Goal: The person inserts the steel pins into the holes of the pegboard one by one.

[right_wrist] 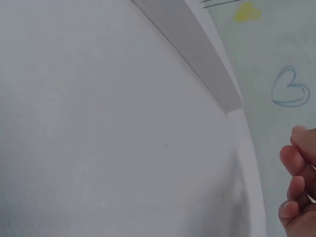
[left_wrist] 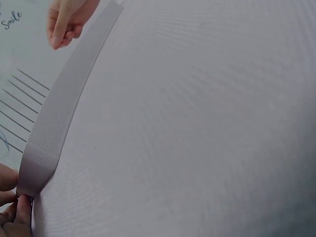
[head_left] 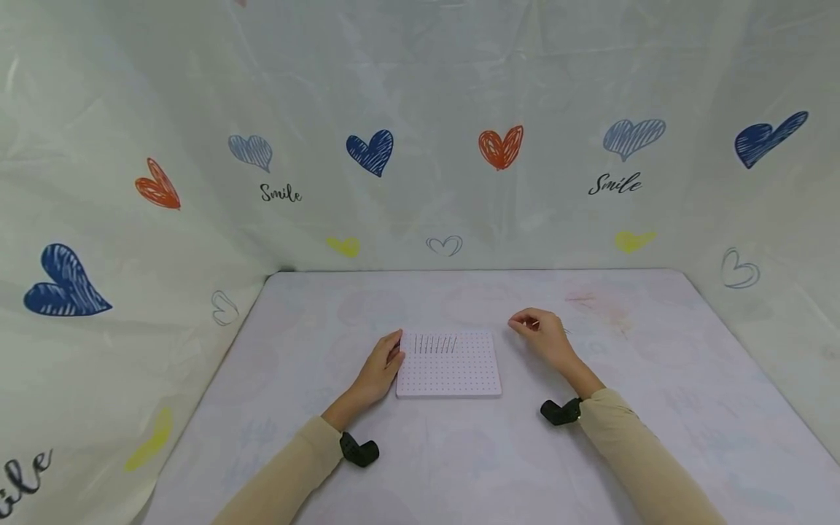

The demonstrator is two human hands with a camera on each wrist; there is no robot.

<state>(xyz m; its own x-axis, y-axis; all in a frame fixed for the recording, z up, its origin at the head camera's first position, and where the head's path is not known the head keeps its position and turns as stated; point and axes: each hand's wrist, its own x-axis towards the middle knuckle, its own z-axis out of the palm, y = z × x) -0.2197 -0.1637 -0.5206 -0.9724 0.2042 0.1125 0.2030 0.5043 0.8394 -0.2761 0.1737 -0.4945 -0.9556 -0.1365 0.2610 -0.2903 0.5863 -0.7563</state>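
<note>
A white square pegboard [head_left: 449, 364] lies flat in the middle of the table. Several thin metal pins [head_left: 435, 343] stand in a row along its far edge. My left hand [head_left: 383, 364] holds the board's left edge, fingers curled against it. In the left wrist view those fingertips [left_wrist: 12, 207] grip the corner of the board's side [left_wrist: 59, 113], and the pins [left_wrist: 19, 98] show beyond. My right hand [head_left: 541, 332] hovers just right of the board's far corner, its curled fingers pinching what looks like a thin pin [head_left: 534, 324]. The right wrist view shows these fingers [right_wrist: 296, 187] beside the board's edge [right_wrist: 197, 49].
The pale tabletop [head_left: 459, 452] is walled on three sides by a white cloth printed with hearts [head_left: 370, 151]. A faint reddish stain [head_left: 600, 306] marks the table at the back right. Black wrist cameras [head_left: 359, 450] sit on both forearms.
</note>
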